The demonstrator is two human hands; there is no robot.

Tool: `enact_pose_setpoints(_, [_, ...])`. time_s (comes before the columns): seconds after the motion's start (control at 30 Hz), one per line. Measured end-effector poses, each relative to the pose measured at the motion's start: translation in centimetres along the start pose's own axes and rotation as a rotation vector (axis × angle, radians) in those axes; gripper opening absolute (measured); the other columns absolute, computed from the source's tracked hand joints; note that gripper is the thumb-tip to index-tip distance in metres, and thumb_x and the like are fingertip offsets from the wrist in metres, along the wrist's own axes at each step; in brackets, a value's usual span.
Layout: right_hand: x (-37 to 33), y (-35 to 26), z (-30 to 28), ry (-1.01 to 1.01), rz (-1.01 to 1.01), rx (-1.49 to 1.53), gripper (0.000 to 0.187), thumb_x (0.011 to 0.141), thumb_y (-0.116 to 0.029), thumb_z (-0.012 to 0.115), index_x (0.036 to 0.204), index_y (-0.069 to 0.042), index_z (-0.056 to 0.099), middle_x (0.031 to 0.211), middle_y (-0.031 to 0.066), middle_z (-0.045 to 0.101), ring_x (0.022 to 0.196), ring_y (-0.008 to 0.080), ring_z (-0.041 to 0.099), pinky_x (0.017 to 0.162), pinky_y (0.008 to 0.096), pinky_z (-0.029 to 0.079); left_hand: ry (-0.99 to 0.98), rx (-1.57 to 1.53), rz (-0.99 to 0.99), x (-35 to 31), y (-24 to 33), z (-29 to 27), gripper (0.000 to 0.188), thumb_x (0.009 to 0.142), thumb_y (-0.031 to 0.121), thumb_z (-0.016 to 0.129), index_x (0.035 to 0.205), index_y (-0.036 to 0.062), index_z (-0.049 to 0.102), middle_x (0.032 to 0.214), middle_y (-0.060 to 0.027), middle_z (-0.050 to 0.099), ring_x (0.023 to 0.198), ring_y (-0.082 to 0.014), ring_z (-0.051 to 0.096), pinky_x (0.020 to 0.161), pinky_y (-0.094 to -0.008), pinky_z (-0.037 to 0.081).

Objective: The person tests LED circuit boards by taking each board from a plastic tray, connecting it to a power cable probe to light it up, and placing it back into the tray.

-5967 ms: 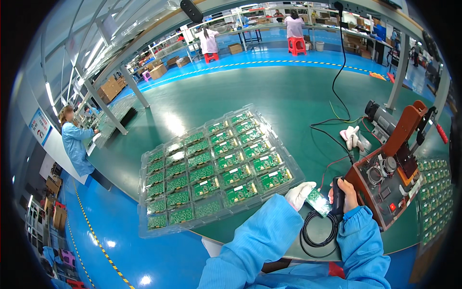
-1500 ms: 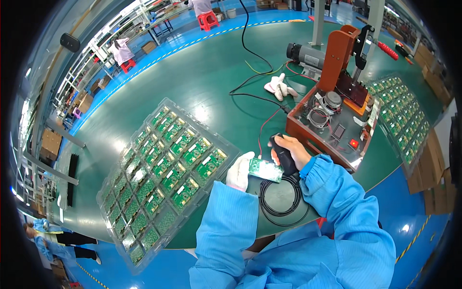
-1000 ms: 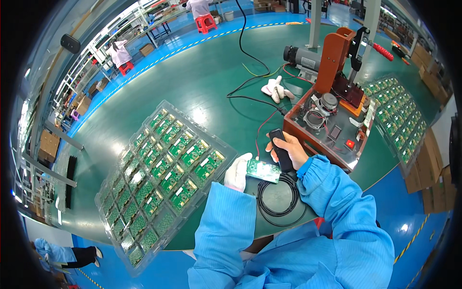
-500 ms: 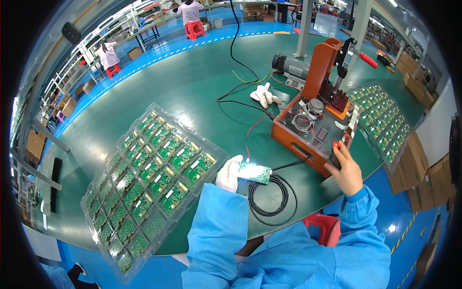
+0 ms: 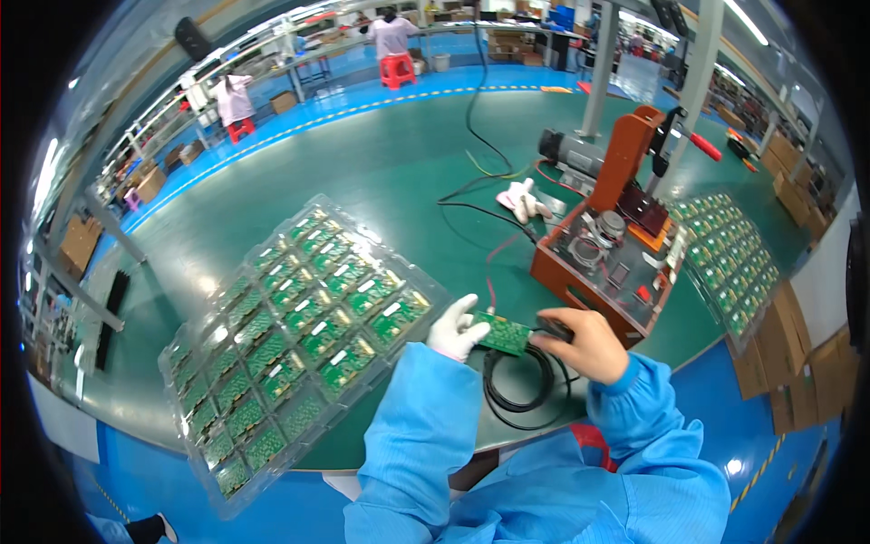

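My left hand [image 5: 456, 330], in a white glove, grips the left end of a green circuit board [image 5: 506, 335]. A thin red wire [image 5: 491, 286] runs down to the board's far edge. At the board's right end, my bare right hand [image 5: 584, 343] closes its thumb and fingers around a black cable plug [image 5: 555, 328]. The fingers partly hide where plug and board meet. Just below the board, a coiled black cable [image 5: 518, 406] rests on the green table. Beyond my right hand stands an orange test box [image 5: 580, 288] with a red switch [image 5: 643, 294] on its top.
A clear plastic tray [image 5: 367, 376] of circuit boards lies at the left, and a second board tray [image 5: 729, 263] at the far right. White gloves [image 5: 524, 199] and a grey motor [image 5: 573, 152] sit behind the box. A lever clamp with a red handle [image 5: 705, 146] rises above it.
My right hand has left the red switch on the test box and come leftward to the plug at the board. The bright light by the board has gone out. The view has shifted.
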State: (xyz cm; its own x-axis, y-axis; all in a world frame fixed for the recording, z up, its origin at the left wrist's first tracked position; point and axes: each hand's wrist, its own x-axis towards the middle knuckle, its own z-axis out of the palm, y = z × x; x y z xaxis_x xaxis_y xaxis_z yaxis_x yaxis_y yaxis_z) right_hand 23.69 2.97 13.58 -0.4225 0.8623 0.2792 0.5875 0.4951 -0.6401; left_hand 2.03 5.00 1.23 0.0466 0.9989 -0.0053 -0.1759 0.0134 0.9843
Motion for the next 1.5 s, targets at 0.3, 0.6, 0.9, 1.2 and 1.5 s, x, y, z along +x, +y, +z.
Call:
enact_pose_setpoints(0.3, [6.3,5.5,6.6,-0.239,0.246,0.834,0.013,0.076,-0.008,0.065,0.082,0.002,0.058,0.073,0.0070,0.062,0.058,0.0079,0.054,0.052,0.0212,0.043,-0.113,0.040,-0.051,-1.0,0.1,0.7,0.073,0.072,0.010,0.067,0.135,0.0018,0.031,0.102,-0.0131,0.059,0.096,-0.0166,0.054,0.086,-0.0305,0.042])
enact_pose_setpoints(0.6, [7.0,6.5,6.2,0.399,0.211,1.237,0.010,0.083,-0.007,0.056,0.086,0.001,0.052,0.074,0.0102,0.060,0.063,0.0131,0.057,0.057,0.0249,0.045,-0.070,0.517,0.043,-1.2,0.1,1.4,0.036,0.084,0.022,0.056,0.115,0.0053,0.048,0.101,-0.0111,0.058,0.096,-0.0229,0.057,0.084,-0.0320,0.043])
enact_pose_setpoints(0.9, [5.7,7.9,5.9,-0.199,0.190,0.698,0.010,0.075,-0.007,0.065,0.079,0.001,0.061,0.062,0.0022,0.056,0.057,0.0075,0.052,0.054,0.0213,0.041,0.205,-0.020,0.148,-0.7,0.8,-1.4,0.030,0.083,0.017,0.059,0.106,-0.0003,0.051,0.090,-0.0050,0.058,0.078,-0.0099,0.054,0.071,-0.0237,0.045])
enact_pose_setpoints(1.2, [5.1,7.1,5.6,-0.255,0.225,0.865,0.012,0.074,-0.008,0.067,0.080,0.002,0.062,0.064,0.0025,0.057,0.058,0.0078,0.053,0.055,0.0212,0.043,0.041,0.018,0.111,-1.2,1.1,-1.8,0.051,0.079,0.008,0.064,0.123,-0.0022,0.041,0.108,-0.0096,0.055,0.090,-0.0123,0.055,0.077,-0.0239,0.044])
enact_pose_setpoints(1.5, [4.9,6.6,6.5,-0.546,0.039,0.739,0.012,0.074,-0.007,0.069,0.081,0.001,0.063,0.068,0.0041,0.061,0.064,0.0087,0.055,0.059,0.0226,0.044,0.261,0.576,0.064,-9.9,4.8,0.4,0.029,0.079,0.011,0.064,0.103,-0.0021,0.058,0.091,-0.0094,0.063,0.087,-0.0144,0.058,0.077,-0.0271,0.046])
